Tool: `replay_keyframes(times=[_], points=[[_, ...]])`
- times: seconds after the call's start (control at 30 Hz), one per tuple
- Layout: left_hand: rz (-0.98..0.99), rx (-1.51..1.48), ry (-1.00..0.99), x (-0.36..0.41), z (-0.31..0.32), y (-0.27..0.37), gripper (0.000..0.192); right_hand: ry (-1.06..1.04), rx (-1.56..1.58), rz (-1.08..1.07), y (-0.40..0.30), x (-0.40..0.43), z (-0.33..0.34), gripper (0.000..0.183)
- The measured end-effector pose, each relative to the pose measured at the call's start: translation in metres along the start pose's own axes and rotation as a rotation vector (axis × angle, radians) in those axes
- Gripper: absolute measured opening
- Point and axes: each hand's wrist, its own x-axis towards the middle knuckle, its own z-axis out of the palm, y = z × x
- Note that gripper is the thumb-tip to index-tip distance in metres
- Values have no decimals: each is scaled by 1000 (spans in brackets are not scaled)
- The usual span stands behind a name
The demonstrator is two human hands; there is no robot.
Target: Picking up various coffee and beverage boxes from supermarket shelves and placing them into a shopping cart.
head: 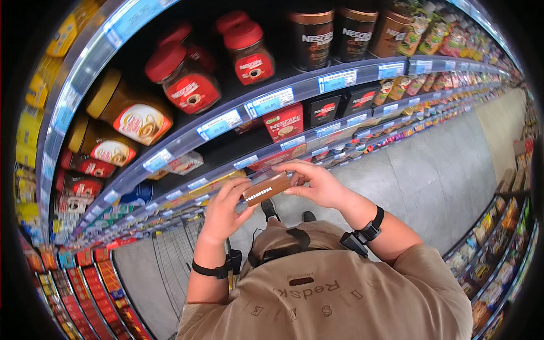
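A small brown box [267, 189] bearing a line of white writing is held level in front of the waist, close to the shelf edge. My left hand [229, 206] grips its left end, thumb below and fingers above. On its right end, my right hand [312, 182] has thumb and fingers closed around the corner. Beyond the hands are red Nescafé boxes [285, 123] on a middle shelf. Higher up stand red-lidded Nescafé coffee jars [193, 91] and dark Nescafé Gold tins [312, 42].
Shelf edges with price tags [270, 102] curve across the front. A wire shopping cart [172, 263] stands at the lower left, beside the legs. Grey tiled floor [408, 157] runs along the aisle to the right. More stocked shelves [488, 255] are at the lower right, and red packages [85, 289] at the lower left.
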Motion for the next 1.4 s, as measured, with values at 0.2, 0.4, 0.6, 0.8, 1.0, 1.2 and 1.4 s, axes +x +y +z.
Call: replay_keyframes(times=[0.2,0.4,0.6,0.8,1.0,1.2,1.4], points=[[-120,-181,56,-40,-4,31,43,-127,-44,143,38,-25,16,52],[-237,-329,145,-96,-11,38,43,-261,-110,212,46,-42,43,55],[-326,-371,286,-182,-28,45,42,-484,-170,240,32,-35,101,54],[-507,-355,482,-309,-63,61,40,-695,-184,224,23,-35,206,50],[-704,-298,609,-452,-82,71,51,-929,-62,326,1,-47,326,44],[-851,-341,594,-577,-90,97,97,-1024,-9,393,2,-72,440,37],[-922,-312,587,-656,-90,130,113,-1138,-64,394,13,-99,527,43]])
